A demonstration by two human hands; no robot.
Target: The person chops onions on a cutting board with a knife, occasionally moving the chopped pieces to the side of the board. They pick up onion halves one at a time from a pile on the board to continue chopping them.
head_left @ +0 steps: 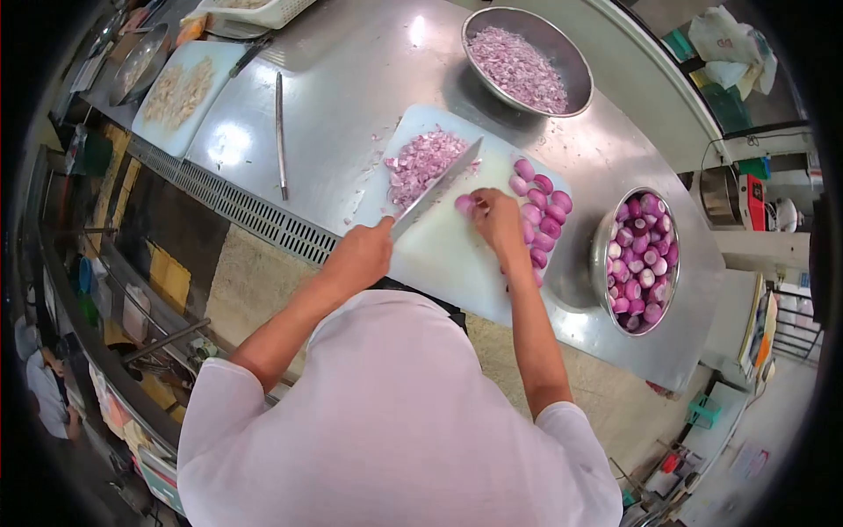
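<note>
"While your left hand (363, 255) is clamped round the near end of the knife (443, 183), your right hand (497, 217) has its fingertips pinched on an onion piece (464, 205), right around the middle of the cutting board (443, 255)!"

"So your two hands are apart, then?"

"Apart, yes, and that blade slants up and away from you between them. Hard against its left side, there's your heap of chopped onion (421, 167)!"

"And to the right of your hand?"

"A cluster of onion halves (551, 227), crowding the board's right edge! Beyond them, on the metal table (329, 114), you've got a bowl (602, 255) packed with peeled onions (645, 250)."

"What about further off?"

"Past the board's far edge, a big bowl (577, 77) of finely chopped onion (518, 68); over to your left, a metal rod (280, 132) lying on its own!"
</note>
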